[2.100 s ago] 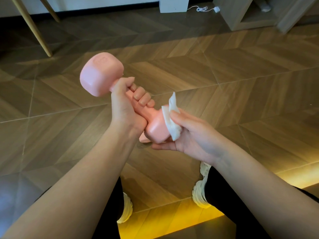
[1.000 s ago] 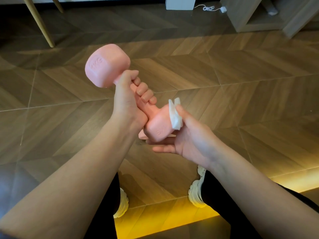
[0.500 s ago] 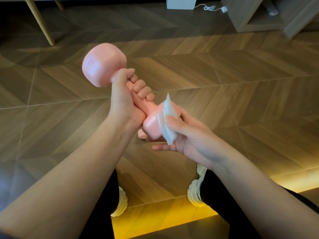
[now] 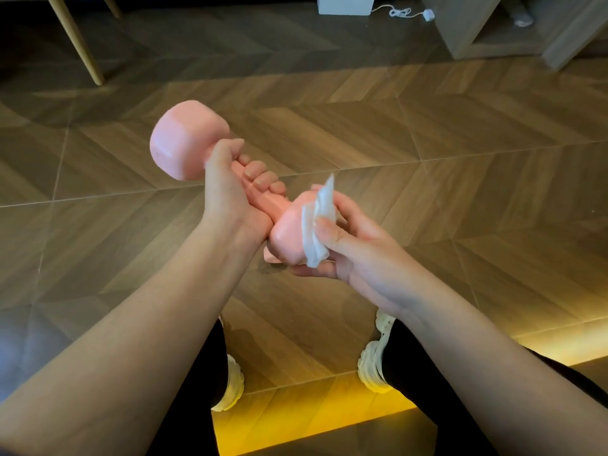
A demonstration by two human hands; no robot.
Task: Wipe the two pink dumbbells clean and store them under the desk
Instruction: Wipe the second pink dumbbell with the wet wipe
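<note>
- Head view. No brand, label or writing is legible; the far head of the pink dumbbell (image 4: 189, 139) is too blurred to show any marking.
- One dumbbell in view, held in the air above the herringbone wood floor (image 4: 427, 153), tilted: far head up and to the left, near head low and toward the right.
- Left hand (image 4: 230, 199): fingers curled fully around the handle, thumb up against the base of the far head, fingertips showing on the right side of the handle. Closed grip on the dumbbell.
- Right hand (image 4: 355, 251): thumb presses a crumpled white wipe (image 4: 316, 225) against the right face of the near head; the other fingers pass below and behind that head, cupping it. Hand closed on the wipe, which lies between thumb and dumbbell.
- Upper corner of the wipe sticks up free above the near head.
- The near head sits between the heel of the left hand and the right thumb, touching both.
- Below: black trouser legs and two white shoes (image 4: 373, 363) on the floor, with a yellow glow at the bottom edge.
- Far background: wooden furniture leg (image 4: 79, 44) at upper left, white cable (image 4: 408, 13) at top, wooden cabinet (image 4: 487, 31) at upper right.
</note>
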